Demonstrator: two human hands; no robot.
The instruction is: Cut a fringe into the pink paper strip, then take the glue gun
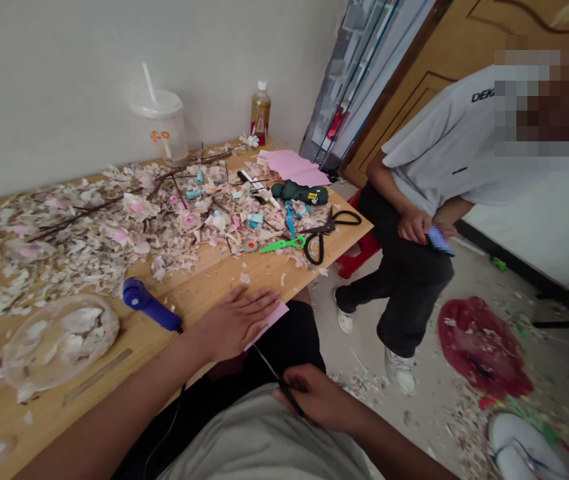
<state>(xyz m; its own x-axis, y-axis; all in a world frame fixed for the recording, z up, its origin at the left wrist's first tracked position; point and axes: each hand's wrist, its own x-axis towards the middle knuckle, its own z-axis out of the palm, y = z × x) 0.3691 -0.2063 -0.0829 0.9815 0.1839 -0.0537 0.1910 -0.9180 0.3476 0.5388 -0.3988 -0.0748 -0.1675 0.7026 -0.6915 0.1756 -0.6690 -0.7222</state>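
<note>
My left hand (237, 321) lies flat, fingers stretched out, pressing a pink paper sheet (273, 317) onto the wooden table (204, 287) at its near edge. Below the edge, over my lap, my right hand (314, 397) is closed round the handles of dark scissors (272, 370). Their thin blades point up toward the pink sheet's overhanging corner. A blue glue gun (147, 303) lies just left of my left wrist.
Paper scraps and pink paper flowers (114, 220) cover the table. Green scissors (282, 245), black scissors (324, 230), pink sheets (294, 167), a lidded cup (162, 127), a bottle (260, 113) and a clear bowl (57, 340) sit there. Another person (429, 200) stands right, holding a phone. Red bag (482, 347) on littered floor.
</note>
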